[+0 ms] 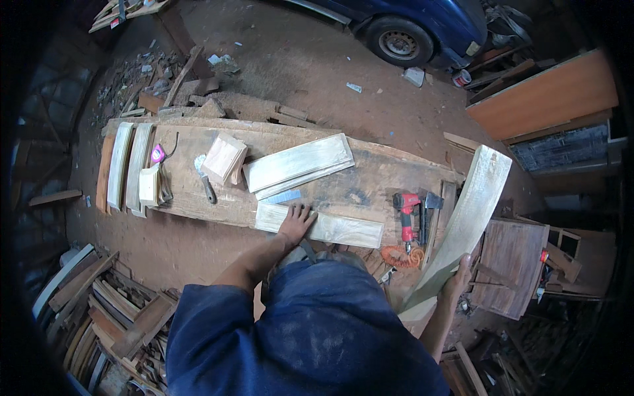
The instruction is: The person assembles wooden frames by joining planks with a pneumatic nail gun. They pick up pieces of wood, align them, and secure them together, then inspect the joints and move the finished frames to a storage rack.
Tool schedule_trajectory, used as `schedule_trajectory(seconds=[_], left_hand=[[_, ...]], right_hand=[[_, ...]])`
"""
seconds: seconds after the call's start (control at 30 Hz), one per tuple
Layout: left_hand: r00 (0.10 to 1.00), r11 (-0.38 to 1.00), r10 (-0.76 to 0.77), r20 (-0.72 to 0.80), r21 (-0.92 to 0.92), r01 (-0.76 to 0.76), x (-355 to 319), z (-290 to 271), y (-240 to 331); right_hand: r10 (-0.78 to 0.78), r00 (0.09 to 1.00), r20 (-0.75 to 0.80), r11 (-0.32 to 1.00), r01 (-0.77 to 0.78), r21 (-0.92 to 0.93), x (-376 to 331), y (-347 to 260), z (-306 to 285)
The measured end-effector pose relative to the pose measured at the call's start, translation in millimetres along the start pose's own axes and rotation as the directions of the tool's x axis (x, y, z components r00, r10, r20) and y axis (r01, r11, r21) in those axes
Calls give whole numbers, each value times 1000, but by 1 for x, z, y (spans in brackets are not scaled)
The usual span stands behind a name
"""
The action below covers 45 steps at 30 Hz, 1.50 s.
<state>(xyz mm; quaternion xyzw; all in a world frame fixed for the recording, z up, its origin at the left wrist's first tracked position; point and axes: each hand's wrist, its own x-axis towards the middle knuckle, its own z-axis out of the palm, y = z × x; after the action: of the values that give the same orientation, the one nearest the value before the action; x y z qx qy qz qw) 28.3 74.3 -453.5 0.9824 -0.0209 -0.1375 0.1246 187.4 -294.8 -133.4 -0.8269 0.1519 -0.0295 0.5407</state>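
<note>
My left hand (pixel 297 223) lies with its fingers spread on a short pale wooden board (pixel 350 231) along the near edge of the workbench (pixel 191 138). Off to the right, my right hand (pixel 457 274) grips a long pale plank (pixel 472 198) by its lower part, and the plank stands tilted beside the bench end. Just beyond the left hand are a small bluish strip (pixel 285 197) and a stack of pale boards (pixel 300 165). Between the short board and the plank sits a red and black nail gun (pixel 408 214) with a coiled orange hose (pixel 403 256).
Small wood pieces (pixel 224 157), a scraper (pixel 209 189), a pink tape measure (pixel 157 154) and upright-looking rows of boards (pixel 120 165) occupy the bench's left half. Scrap wood (pixel 125 323) is heaped at lower left. A blue vehicle (pixel 422 30) stands beyond; a wooden panel (pixel 548 96) leans at right.
</note>
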Motion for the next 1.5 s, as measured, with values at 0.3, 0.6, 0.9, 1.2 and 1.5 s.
schedule_trajectory(seconds=[0.3,0.6,0.9,1.2,1.5], left_hand=[[992,997,-44,116,-65,52,3,-20,10],[999,981,-34,19,-192,37,14,0,19],[992,979,-77,104,-181,95,20,5,37],[976,720,-210,62,-665,197,30,26,17],[967,903,-243,-77,-382,197,26,38,11]], right_hand=[[-148,960,237,980,174,-93,5,-6,12],[-116,880,461,922,268,-280,8,-3,36],[-83,750,656,818,428,-385,-2,-1,88],[-72,640,765,761,531,-373,-11,-23,100],[38,622,782,743,506,-438,-10,-30,116]])
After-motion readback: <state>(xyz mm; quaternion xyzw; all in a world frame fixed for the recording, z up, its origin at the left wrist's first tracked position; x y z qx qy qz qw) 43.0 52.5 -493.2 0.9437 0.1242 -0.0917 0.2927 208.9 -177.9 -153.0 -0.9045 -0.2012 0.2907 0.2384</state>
